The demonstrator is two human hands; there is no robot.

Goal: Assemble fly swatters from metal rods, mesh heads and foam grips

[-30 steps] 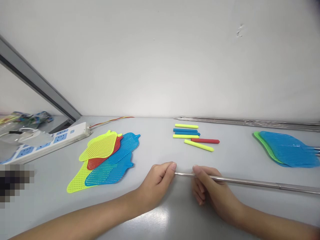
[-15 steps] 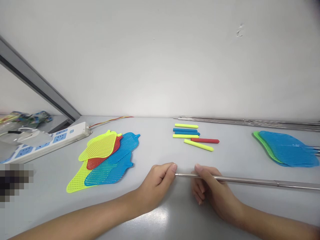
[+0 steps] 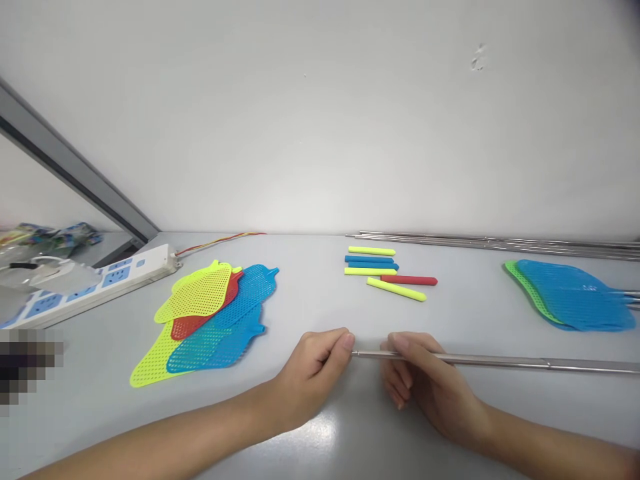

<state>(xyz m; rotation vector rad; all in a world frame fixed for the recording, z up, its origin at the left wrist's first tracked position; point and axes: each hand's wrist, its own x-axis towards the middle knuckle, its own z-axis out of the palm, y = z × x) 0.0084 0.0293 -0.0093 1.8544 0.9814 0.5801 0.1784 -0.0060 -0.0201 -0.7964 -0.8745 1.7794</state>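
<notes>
A thin telescopic metal rod (image 3: 500, 361) lies crosswise in front of me and runs off past the right edge. My left hand (image 3: 320, 373) is closed, thumb and fingers pinching the rod's narrow left tip. A short way to the right, my right hand (image 3: 425, 380) grips the rod between thumb and fingers, its lower fingers curled loosely below. Left of my hands, several perforated fly swatter heads overlap on the table, among them a yellow one (image 3: 197, 293) and a blue one (image 3: 215, 347). Beyond my hands lie several coloured plastic sleeves, including a red one (image 3: 410, 280).
More metal rods (image 3: 475, 241) lie along the wall. At the right is a stack of blue and green swatter heads (image 3: 570, 293) with rods attached. A white power strip (image 3: 115, 280) with a plug sits at the left, near a metal post (image 3: 75, 160).
The right part of the rod has tilted slightly upward. Both hands keep their grip in nearly the same places; the whole view has shifted a little.
</notes>
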